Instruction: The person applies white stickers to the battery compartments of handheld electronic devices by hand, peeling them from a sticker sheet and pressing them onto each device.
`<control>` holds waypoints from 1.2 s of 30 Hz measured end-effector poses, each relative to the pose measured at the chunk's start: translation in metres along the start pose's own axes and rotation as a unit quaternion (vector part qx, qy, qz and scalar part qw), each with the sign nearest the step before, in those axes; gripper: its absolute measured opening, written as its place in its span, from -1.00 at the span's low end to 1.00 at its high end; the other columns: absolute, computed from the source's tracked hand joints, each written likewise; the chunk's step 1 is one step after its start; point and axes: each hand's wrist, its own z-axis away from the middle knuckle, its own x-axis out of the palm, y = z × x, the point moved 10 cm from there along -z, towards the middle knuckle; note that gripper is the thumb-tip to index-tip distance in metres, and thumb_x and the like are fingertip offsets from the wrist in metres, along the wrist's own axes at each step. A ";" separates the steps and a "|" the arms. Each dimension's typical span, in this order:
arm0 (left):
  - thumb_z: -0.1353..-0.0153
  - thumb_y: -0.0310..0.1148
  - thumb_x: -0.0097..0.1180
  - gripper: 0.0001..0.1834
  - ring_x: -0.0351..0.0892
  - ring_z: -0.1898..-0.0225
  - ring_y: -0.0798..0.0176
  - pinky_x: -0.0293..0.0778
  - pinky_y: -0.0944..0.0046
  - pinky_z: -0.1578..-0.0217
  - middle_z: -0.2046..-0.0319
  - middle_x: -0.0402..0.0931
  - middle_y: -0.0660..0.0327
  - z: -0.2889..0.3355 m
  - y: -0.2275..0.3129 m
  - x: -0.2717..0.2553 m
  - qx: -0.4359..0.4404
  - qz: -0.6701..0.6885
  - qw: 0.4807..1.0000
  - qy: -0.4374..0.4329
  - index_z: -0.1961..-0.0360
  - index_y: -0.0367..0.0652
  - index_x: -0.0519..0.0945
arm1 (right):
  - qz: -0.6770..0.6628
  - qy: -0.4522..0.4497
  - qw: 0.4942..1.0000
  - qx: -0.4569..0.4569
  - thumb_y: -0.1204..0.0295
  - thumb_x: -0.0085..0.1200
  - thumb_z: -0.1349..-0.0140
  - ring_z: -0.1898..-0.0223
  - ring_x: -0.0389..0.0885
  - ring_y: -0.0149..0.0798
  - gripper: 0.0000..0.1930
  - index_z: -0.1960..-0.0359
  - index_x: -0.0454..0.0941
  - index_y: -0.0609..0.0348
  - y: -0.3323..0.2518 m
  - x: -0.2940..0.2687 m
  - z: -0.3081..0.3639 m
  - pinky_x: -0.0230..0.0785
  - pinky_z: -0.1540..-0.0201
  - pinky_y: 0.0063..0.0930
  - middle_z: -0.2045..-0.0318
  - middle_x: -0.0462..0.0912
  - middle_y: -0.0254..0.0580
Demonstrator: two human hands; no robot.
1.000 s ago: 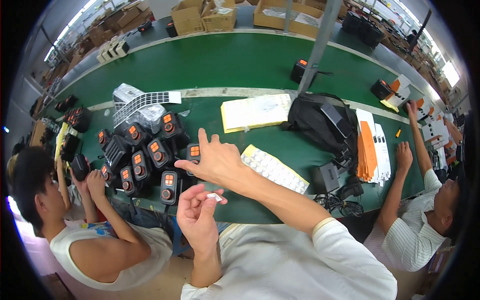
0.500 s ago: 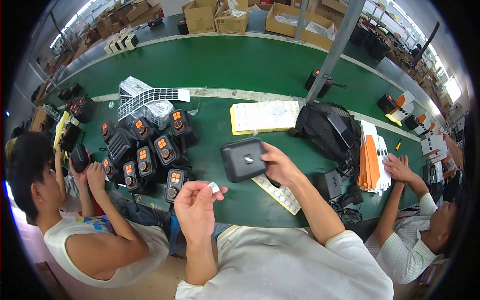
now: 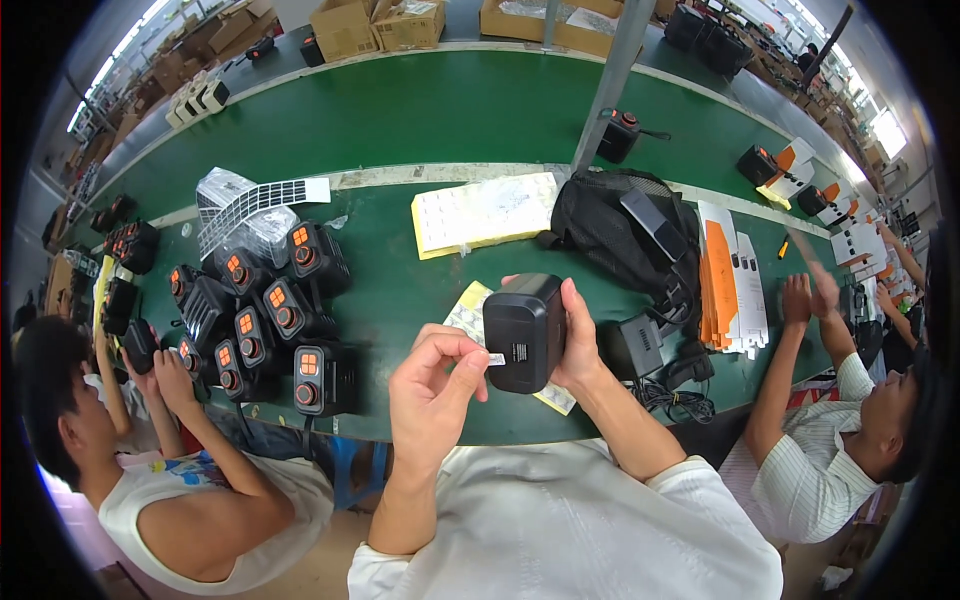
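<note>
Bright, evenly lit workshop seen through my round fisheye view, black at the corners.
I get white light from a strip lamp (image 3: pixel 118 55) at upper left and a window-like bright patch (image 3: pixel 887 133) at upper right, both washed out to plain white. A violet-blue glare (image 3: pixel 45 455) stains the lower left rim. Pale sheen lies on the green bench (image 3: pixel 450 110), and crumpled clear plastic (image 3: pixel 240 205) glints. Shadows are soft; the black case (image 3: pixel 520 345) swallows most detail, its print too small for me to read. The left hand (image 3: pixel 435 390) looks sharp, a co-worker's hand (image 3: pixel 823 290) at right is smeared, and straight edges bow towards the rim.
</note>
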 end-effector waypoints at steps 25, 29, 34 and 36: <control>-0.23 -0.54 0.13 -0.93 0.41 0.46 0.46 0.34 0.48 0.41 0.39 0.45 0.23 0.006 0.006 0.002 0.032 -0.040 0.998 0.039 0.38 -0.32 0.51 | 0.003 0.008 0.999 -0.032 -0.24 -0.28 -0.26 0.19 0.62 -0.29 -0.24 -0.14 0.34 0.25 -0.006 -0.001 0.004 0.54 0.13 -0.36 0.16 0.59 -0.15; -0.22 -0.55 0.15 -0.93 0.40 0.45 0.47 0.34 0.49 0.41 0.40 0.46 0.24 0.008 0.002 0.005 0.027 -0.037 0.998 0.047 0.37 -0.33 0.51 | 0.018 0.014 0.999 -0.043 -0.24 -0.27 -0.25 0.19 0.62 -0.31 -0.24 -0.14 0.33 0.25 -0.009 -0.001 0.005 0.53 0.13 -0.40 0.17 0.60 -0.16; -0.19 -0.60 0.17 -0.94 0.46 0.32 0.44 0.42 0.45 0.26 0.35 0.49 0.23 0.010 0.001 0.005 0.037 -0.063 0.996 0.042 0.34 -0.36 0.53 | 0.021 0.012 0.999 -0.046 -0.25 -0.26 -0.24 0.19 0.62 -0.31 -0.23 -0.14 0.33 0.26 -0.011 0.003 0.007 0.52 0.12 -0.41 0.17 0.59 -0.16; -0.19 -0.60 0.17 -0.94 0.46 0.32 0.44 0.42 0.45 0.26 0.36 0.50 0.22 0.008 0.001 0.005 0.040 -0.074 0.995 0.047 0.35 -0.36 0.53 | 0.022 0.014 0.999 -0.047 -0.25 -0.26 -0.24 0.19 0.62 -0.31 -0.23 -0.14 0.33 0.26 -0.011 0.002 0.006 0.52 0.12 -0.40 0.17 0.59 -0.16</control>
